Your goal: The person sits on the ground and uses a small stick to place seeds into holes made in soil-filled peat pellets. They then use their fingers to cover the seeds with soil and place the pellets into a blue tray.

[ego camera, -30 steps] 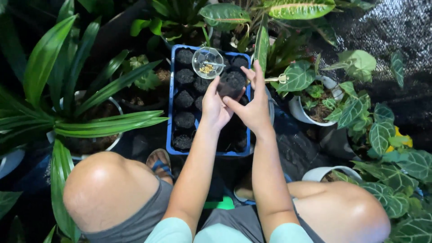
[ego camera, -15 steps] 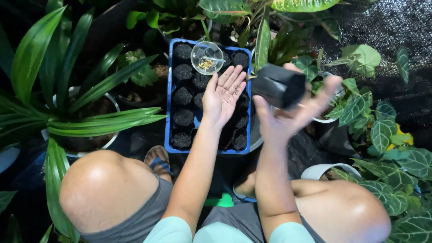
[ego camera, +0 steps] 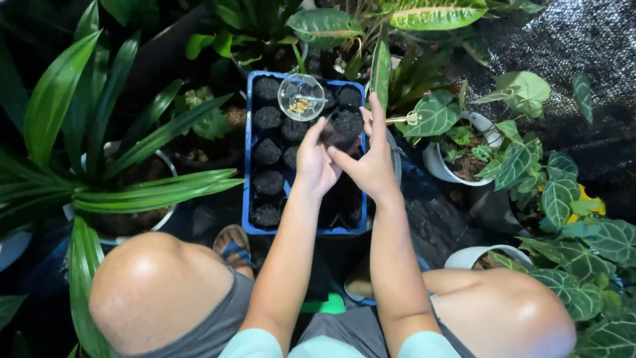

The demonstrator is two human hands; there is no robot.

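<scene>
The person squats among potted plants, knees either side of the arms. Left of the hands stands a long-leaved plant point(ego camera: 99, 152) in a white pot; right of them, a veined-leaf plant point(ego camera: 523, 152) in another white pot.

Directly beneath and ahead of the hands lies the blue tray point(ego camera: 250, 166). Its cells hold small black pots of dark soil, set in rows. The cells nearest the person, below the right hand, look dark; whether they are filled cannot be told.

Both hands meet over the far right part of the tray, around one black pot point(ego camera: 344, 126) filled with soil.
- Left hand point(ego camera: 315, 162): curled, fingers partly closed on the pot's near left side.
- Right hand point(ego camera: 374, 162): fingers extended upward along the pot's right side, thumb pressed toward the left hand. The grip appears to be shared between both hands.

Just beyond the left hand's fingertips, a clear dish point(ego camera: 301, 96) holding pale grains rests on top of the potted soil, tilted slightly.

Probable hazards:
- The pot is held aloft over the tray; a tilt would likely spill loose soil onto the neighbouring pots.
- The dish sits close to the hands on an uneven surface; a knuckle contact could tip it and scatter the grains.
- A long leaf point(ego camera: 381, 73) hangs just past the right fingertips and could be bent.
</scene>
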